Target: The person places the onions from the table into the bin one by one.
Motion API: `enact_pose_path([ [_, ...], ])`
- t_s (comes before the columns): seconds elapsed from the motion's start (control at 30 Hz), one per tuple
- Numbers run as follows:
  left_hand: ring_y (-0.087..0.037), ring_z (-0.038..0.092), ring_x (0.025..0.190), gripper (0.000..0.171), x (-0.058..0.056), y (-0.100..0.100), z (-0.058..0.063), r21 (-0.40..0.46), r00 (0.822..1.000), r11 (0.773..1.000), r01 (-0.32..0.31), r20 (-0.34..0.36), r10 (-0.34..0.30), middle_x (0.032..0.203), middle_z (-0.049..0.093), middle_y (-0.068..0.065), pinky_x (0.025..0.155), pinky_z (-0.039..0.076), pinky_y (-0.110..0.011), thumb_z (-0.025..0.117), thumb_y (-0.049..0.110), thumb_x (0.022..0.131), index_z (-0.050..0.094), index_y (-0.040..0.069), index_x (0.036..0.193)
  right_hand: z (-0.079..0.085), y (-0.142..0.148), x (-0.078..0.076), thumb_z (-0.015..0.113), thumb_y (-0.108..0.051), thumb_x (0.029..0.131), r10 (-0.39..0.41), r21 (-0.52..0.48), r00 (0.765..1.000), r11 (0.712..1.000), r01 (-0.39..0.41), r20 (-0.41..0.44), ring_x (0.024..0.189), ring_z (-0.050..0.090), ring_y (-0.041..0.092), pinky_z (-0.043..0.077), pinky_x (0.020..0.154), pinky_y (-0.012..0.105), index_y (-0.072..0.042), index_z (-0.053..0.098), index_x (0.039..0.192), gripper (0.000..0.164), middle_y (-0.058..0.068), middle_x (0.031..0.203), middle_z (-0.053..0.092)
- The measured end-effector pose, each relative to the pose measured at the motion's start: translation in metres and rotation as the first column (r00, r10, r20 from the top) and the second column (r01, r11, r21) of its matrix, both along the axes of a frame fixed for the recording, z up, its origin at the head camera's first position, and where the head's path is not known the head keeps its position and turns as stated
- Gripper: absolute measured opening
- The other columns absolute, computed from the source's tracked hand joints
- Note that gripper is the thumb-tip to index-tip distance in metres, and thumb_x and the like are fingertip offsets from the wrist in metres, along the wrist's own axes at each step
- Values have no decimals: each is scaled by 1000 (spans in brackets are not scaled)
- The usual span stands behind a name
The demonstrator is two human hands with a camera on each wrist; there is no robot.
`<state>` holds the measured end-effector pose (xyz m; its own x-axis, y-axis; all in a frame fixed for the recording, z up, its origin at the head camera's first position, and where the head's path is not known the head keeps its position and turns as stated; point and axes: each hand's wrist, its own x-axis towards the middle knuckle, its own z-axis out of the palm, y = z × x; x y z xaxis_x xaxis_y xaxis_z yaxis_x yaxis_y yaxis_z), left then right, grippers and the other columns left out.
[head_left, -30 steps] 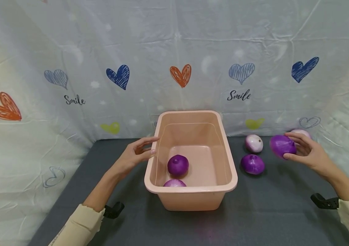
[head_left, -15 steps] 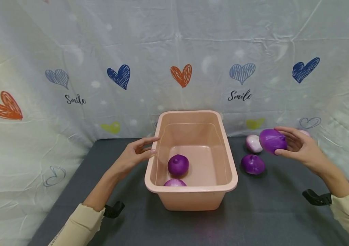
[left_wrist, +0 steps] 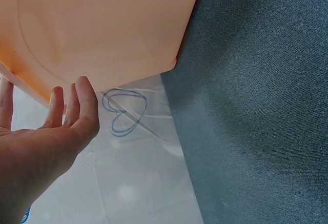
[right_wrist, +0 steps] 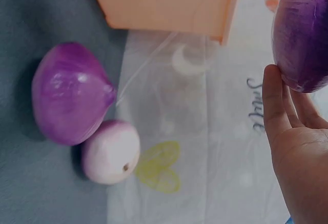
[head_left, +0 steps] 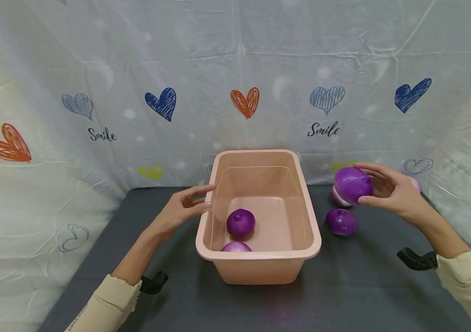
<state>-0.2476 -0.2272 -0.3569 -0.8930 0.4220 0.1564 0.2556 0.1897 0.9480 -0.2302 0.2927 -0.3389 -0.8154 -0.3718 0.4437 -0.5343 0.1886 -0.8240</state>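
Note:
My right hand [head_left: 393,191] holds a purple onion [head_left: 352,185] in its fingers, raised over the right side of the table. Behind it, a pale onion [head_left: 339,198] is partly covered in the head view. The right wrist view shows the held onion [right_wrist: 302,37] at the fingertips. A dark purple onion [head_left: 341,222] lies on the table below it. My left hand [head_left: 179,210] rests its fingertips at the left rim of a peach plastic basin [head_left: 258,256], fingers loosely bent. Inside the basin are a dark purple onion [head_left: 240,223] and a lighter one [head_left: 236,247], partly hidden by the front rim.
Another pale onion [head_left: 415,183] shows slightly behind my right hand. A dark grey cloth [head_left: 343,290] covers the table. A whitish curtain [head_left: 202,60] printed with hearts hangs right behind the table's back edge and down both sides.
My right hand has carried the purple onion leftward and a little up, from beside the far-right onion to in front of the pale one. My left hand and the basin have stayed put.

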Motion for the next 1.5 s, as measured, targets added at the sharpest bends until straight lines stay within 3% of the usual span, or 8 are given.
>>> enact_pose_path([
  [0.33,-32,49,135,55,1,0,1,-18,1000,1000,-1,24,2,152,46,-6,108,38,-58,70,21,99,52,16,151,15,-24,-5,73,16,84,16,16,1000,1000,-16,-4,125,56,16,52,93,26,-2,47,150,73,8,146,51],
  [0.53,-34,49,134,55,0,-1,-2,-19,1000,1000,0,11,0,154,44,-8,106,41,-58,69,20,100,51,14,151,21,-39,-16,72,19,83,94,-43,996,995,-94,-6,123,56,23,52,94,30,-2,47,150,75,11,146,50],
  [0.77,-33,51,132,54,0,-2,-3,-32,1000,999,1,3,-1,153,45,-7,105,42,-57,68,20,100,51,16,152,29,-65,-25,76,14,83,172,-23,985,985,-173,-8,124,58,25,53,92,34,-1,48,149,73,13,145,52],
  [1.1,-33,51,132,53,1,-2,-2,-42,1000,999,-2,-2,2,154,44,-8,104,43,-56,67,20,101,52,17,152,33,-96,-33,78,13,83,356,-76,934,932,-355,-6,127,56,32,54,92,44,5,45,148,74,19,145,50],
  [1.37,-34,52,131,53,1,-1,-3,-48,1000,999,-4,-13,3,153,45,-9,104,43,-58,67,21,101,51,17,152,29,-102,-34,79,9,84,378,-44,926,925,-377,8,130,53,31,51,97,42,4,45,148,73,17,147,49],
  [1.5,-34,52,131,53,2,-2,-4,-46,1000,999,-1,-20,0,153,44,-9,103,44,-57,66,21,101,51,16,152,28,-100,-34,77,11,85,388,-29,921,921,-388,-3,129,51,39,49,100,43,7,44,148,71,18,144,52],
])
